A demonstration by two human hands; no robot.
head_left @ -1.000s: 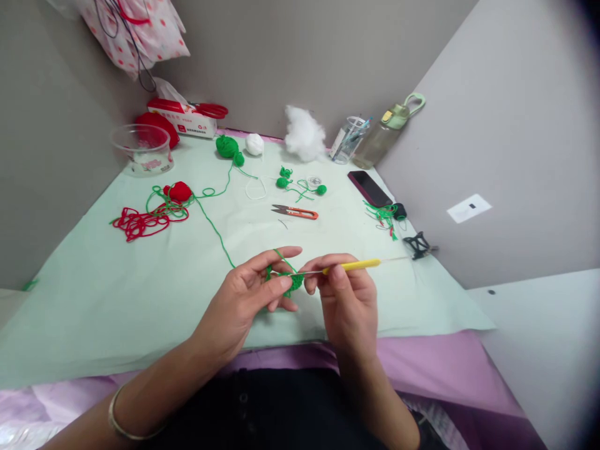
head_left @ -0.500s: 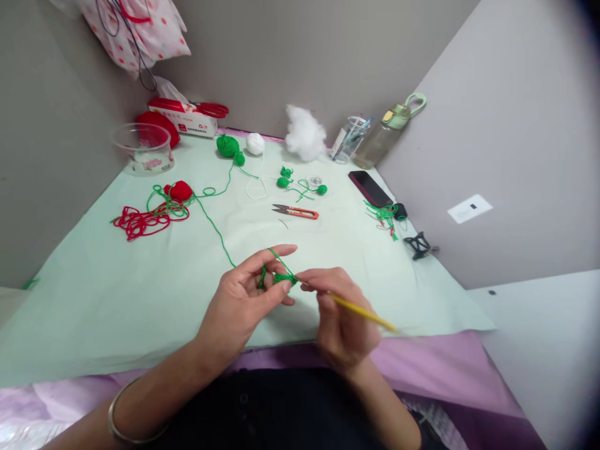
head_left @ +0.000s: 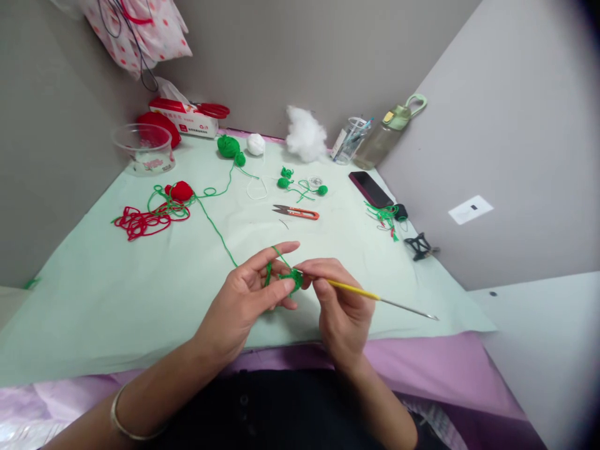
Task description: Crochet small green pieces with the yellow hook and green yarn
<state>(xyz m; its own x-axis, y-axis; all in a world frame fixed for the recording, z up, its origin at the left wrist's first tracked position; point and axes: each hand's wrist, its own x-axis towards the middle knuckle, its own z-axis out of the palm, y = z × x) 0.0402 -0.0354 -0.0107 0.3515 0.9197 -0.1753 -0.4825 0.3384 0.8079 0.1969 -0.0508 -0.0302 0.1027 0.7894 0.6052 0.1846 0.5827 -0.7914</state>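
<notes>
Between the thumb and fingers of my left hand is a small green crochet piece. Green yarn runs from the left of the table to that hand and passes over its raised index finger. My right hand is closed round a crochet hook with a yellow grip. One end of the hook meets the green piece; its other metal end points out to the lower right. Fingers hide part of the piece and the tip in it.
Thread snips lie beyond my hands, with small green crocheted balls behind them. Red yarn lies tangled at left, near a clear tub. White stuffing, a bottle and a phone are farther back.
The yellow hook has swung from a steeper, blurred slant to a flatter one, and its rear end now shows sharply. The green piece has turned slightly in my left fingers.
</notes>
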